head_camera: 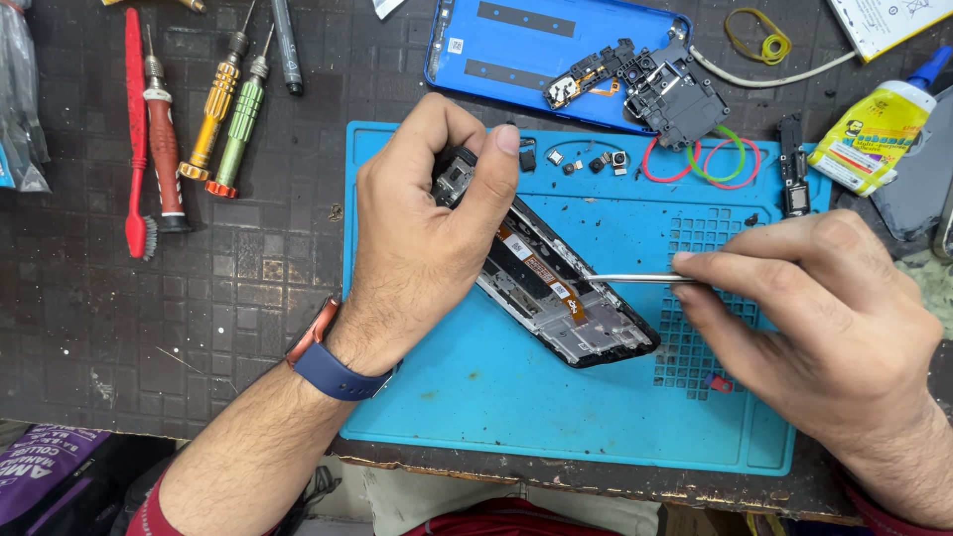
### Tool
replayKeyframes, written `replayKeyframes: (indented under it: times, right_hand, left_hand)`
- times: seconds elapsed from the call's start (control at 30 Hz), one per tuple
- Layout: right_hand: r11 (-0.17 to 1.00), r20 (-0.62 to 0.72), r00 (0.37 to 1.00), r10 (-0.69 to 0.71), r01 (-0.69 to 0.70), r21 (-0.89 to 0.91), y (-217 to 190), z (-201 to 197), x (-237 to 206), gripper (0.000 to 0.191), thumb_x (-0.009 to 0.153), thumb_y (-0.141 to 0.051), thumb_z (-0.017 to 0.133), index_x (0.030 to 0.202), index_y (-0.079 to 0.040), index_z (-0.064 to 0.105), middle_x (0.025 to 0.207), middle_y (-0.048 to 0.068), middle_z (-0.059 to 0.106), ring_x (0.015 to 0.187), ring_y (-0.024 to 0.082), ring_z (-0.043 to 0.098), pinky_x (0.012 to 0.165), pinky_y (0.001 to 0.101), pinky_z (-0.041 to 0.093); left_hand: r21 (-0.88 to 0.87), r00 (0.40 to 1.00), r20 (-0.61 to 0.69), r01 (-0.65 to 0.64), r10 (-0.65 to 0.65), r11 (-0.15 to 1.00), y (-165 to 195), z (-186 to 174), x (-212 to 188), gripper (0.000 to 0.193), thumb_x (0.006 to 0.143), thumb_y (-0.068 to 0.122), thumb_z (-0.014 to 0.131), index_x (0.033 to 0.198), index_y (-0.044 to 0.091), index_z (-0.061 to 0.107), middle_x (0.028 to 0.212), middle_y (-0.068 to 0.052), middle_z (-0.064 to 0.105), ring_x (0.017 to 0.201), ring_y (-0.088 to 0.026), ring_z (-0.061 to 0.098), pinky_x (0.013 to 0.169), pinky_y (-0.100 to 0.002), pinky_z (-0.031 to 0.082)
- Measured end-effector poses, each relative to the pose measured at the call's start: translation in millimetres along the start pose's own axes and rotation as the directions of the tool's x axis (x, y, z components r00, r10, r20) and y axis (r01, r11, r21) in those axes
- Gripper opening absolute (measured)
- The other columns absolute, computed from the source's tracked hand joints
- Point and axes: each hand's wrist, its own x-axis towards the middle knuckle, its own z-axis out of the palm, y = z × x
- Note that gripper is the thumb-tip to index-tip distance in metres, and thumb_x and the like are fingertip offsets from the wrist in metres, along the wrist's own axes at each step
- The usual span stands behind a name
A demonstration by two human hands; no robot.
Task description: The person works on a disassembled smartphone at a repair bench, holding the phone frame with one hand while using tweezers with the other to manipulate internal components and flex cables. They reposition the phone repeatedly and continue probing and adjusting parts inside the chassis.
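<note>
Opened phone (556,298) lies at a slant on the blue work mat (516,407), back cover off, insides up, w/ an orange ribbon cable (544,273) running along its middle. Left hand (427,228) sits over the phone's top end, fingers curled together & thumb pressed down on the upper edge, gripping it against the mat; a blue-strap watch (333,362) on that wrist. Right hand (824,318) comes in from the right, thumb & forefinger pinched tight on metal tweezers (630,279), other fingers folded under. Tweezers held approx level, tip right at the ribbon cable near the phone's mid section; can't tell if the tip actually grips it. Above the phone on the mat: a row of small loose parts (591,161), then red and green rubber bands (710,159). Blue back cover (516,45) lies past the mat's top edge, inside up, w/ a black inner frame piece (675,89) resting on its right corner. Left of the mat on the dark table (199,318): screwdrivers (223,114) in red, yellow, green side by side & a red brush (136,139). Glue bottle (879,124) w/ blue nozzle lies at the far right, well apart from both hands.
</note>
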Motion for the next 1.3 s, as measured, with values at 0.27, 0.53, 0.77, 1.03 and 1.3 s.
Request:
replayKeyframes:
  times: [0.27,0.53,0.77,1.03,1.3]
  right_hand:
    - [1.000,-0.019,1.000,-0.011,0.012,0.024,-2.8,-2.0,-0.8,0.030,0.084,0.004,0.086,0.110,-0.005,0.073,0.104,0.007,0.070,0.092,0.022,0.065,0.075,0.0325,0.053]
    - [1.000,-0.006,1.000,-0.008,0.008,-0.025,-1.5,-0.4,-2.8,0.030,0.084,0.001,0.088,0.109,-0.008,0.076,0.100,0.005,0.068,0.091,0.021,0.064,0.074,0.0316,0.053]
    - [1.000,-0.020,1.000,-0.022,0.021,-0.016,-5.1,-2.9,1.7,0.030,0.080,0.005,0.088,0.106,-0.005,0.075,0.101,0.007,0.069,0.092,0.023,0.064,0.078,0.0358,0.053]
    - [0.998,-0.029,0.999,-0.035,0.033,-0.051,-4.4,-2.3,2.5,0.029,0.083,0.003,0.091,0.107,-0.006,0.075,0.100,0.006,0.069,0.092,0.023,0.064,0.075,0.0340,0.051]
    - [0.996,-0.031,0.996,-0.086,0.086,-0.017,-5.3,-3.9,6.5,0.028,0.083,0.005,0.085,0.106,-0.003,0.072,0.101,0.008,0.070,0.089,0.022,0.066,0.075,0.0329,0.052]
  left_hand:
    - [0.011,1.000,0.001,-0.016,0.016,1.000,-0.4,-0.2,0.2,0.032,0.111,0.032,0.065,0.093,0.007,0.055,0.078,0.004,0.056,0.075,-0.003,0.051,0.064,-0.024,0.045]
    - [0.004,1.000,-0.004,0.001,-0.001,1.000,1.7,0.4,1.1,0.032,0.110,0.032,0.065,0.093,0.007,0.054,0.078,0.005,0.056,0.074,-0.002,0.050,0.063,-0.024,0.045]
    - [0.008,1.000,-0.003,0.002,-0.002,1.000,1.9,-0.2,0.6,0.031,0.110,0.031,0.066,0.094,0.006,0.055,0.078,0.005,0.056,0.074,-0.002,0.050,0.063,-0.024,0.045]
    - [0.013,1.000,-0.003,-0.009,0.009,1.000,1.2,-0.6,0.5,0.032,0.110,0.032,0.065,0.094,0.007,0.055,0.079,0.005,0.056,0.074,-0.003,0.050,0.063,-0.024,0.045]
    - [0.018,1.000,-0.004,-0.003,0.003,1.000,-0.7,0.5,-0.3,0.033,0.110,0.034,0.066,0.094,0.007,0.055,0.079,0.004,0.055,0.074,-0.003,0.049,0.063,-0.024,0.044]
